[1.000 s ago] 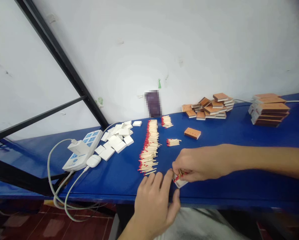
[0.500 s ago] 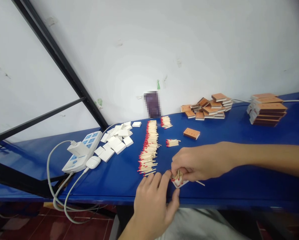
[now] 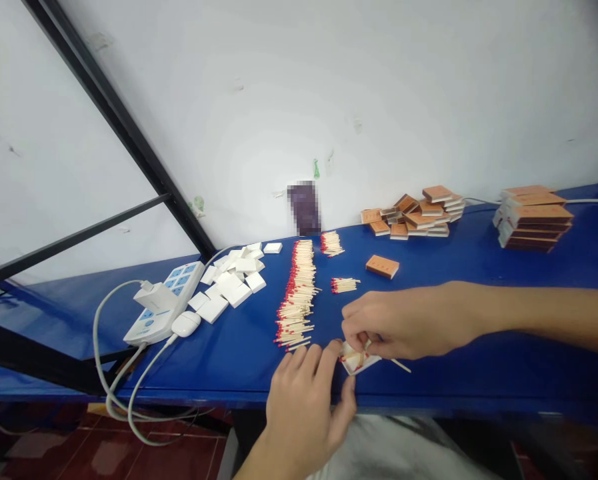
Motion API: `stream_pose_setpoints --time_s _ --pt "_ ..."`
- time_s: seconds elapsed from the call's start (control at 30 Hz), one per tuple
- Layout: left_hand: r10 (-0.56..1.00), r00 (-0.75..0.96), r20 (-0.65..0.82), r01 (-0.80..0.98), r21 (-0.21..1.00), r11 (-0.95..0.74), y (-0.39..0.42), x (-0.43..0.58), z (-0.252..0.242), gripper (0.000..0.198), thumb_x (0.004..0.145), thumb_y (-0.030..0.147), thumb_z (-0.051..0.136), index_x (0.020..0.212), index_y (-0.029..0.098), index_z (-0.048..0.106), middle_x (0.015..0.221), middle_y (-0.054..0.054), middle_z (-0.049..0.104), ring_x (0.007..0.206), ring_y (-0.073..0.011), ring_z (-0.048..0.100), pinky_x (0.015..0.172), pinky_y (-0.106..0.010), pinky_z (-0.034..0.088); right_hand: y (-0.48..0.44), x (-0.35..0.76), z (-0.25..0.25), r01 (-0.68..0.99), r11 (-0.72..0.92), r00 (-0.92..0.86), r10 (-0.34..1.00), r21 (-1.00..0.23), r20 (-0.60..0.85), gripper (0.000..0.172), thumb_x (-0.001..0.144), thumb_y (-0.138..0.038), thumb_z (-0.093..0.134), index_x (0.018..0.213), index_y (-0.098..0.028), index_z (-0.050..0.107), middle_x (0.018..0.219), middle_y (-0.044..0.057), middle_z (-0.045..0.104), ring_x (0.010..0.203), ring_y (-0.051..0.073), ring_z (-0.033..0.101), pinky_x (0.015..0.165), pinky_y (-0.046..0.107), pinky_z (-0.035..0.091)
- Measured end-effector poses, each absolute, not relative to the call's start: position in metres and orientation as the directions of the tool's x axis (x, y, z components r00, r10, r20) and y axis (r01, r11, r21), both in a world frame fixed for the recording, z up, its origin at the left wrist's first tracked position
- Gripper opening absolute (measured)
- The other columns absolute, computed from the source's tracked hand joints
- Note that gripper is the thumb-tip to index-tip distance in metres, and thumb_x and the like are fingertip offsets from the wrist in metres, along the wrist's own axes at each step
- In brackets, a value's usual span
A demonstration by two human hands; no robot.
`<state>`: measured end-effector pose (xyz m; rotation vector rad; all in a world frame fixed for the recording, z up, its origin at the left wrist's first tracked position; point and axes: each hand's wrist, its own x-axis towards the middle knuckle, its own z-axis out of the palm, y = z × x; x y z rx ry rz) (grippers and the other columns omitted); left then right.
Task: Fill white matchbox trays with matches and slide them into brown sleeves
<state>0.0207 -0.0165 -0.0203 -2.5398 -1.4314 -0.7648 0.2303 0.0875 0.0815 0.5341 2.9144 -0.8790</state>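
My left hand [image 3: 306, 407] rests at the near edge of the blue table [image 3: 479, 373], thumb and forefinger steadying a small white matchbox tray [image 3: 359, 361]. My right hand [image 3: 403, 321] reaches in from the right, its fingers pinched on red-tipped matches inside that tray. One loose match [image 3: 400, 365] lies just right of the tray. A long row of red-tipped matches [image 3: 297, 296] runs away from me to the left of the hands, with two small bundles [image 3: 345, 285] beside it.
White empty trays [image 3: 231, 279] lie heaped at left, next to a white power strip [image 3: 165, 300] with cables hanging off the edge. One brown sleeve [image 3: 382, 266] lies alone; brown boxes are piled [image 3: 417, 213] and stacked [image 3: 535, 217] by the wall.
The tray has come down flatter on the table and shifted slightly. A loose match now lies to its right. My right fingers have moved lower into the tray.
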Motion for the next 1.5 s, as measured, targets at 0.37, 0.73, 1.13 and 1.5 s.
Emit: stream_pose_setpoints --time_s 0.37,0.73,1.13,1.5 --pt "0.757 0.414 0.505 0.830 0.132 -0.542 -0.017 0.020 -0.022 0.034 0.098 0.030 0.045 0.129 0.018 0.050 0.094 -0.007 0.063 0.082 -0.0268 0.060 0.070 -0.039 0.046 0.087 0.227 0.080 0.173 0.820 -0.962 0.259 -0.546 0.082 0.015 0.093 -0.011 0.050 0.094 -0.018 0.063 0.094 0.003 0.060 0.083 0.013 0.056 0.075 0.026 0.041" --pt "0.763 0.416 0.495 0.834 0.126 -0.537 -0.017 0.021 -0.021 0.034 0.097 0.030 0.046 0.128 0.018 0.050 0.093 -0.007 0.063 0.081 -0.0271 0.060 0.069 -0.040 0.046 0.089 0.227 0.081 0.176 0.867 -0.976 0.217 -0.466 0.036 0.013 0.096 -0.016 0.051 0.097 -0.017 0.064 0.093 0.004 0.059 0.078 0.014 0.056 0.071 0.026 0.042" --pt "0.787 0.417 0.455 0.827 0.170 -0.537 -0.017 0.020 -0.017 0.033 0.092 0.026 0.047 0.124 0.019 0.049 0.095 -0.008 0.064 0.083 -0.0276 0.061 0.071 -0.042 0.049 0.100 0.229 0.063 0.158 0.975 -0.987 0.156 -0.158 -0.024 0.014 0.096 -0.019 0.052 0.096 -0.017 0.065 0.084 0.003 0.060 0.065 0.014 0.050 0.056 0.029 0.029" --pt "0.776 0.418 0.473 0.829 0.150 -0.539 -0.017 0.021 -0.019 0.035 0.094 0.028 0.048 0.127 0.018 0.049 0.098 -0.009 0.065 0.085 -0.0280 0.062 0.072 -0.042 0.050 0.094 0.227 0.070 0.203 0.922 -0.978 0.204 -0.329 -0.030 0.014 0.090 -0.025 0.061 0.081 -0.018 0.068 0.080 0.002 0.064 0.069 0.014 0.053 0.072 0.030 0.035"
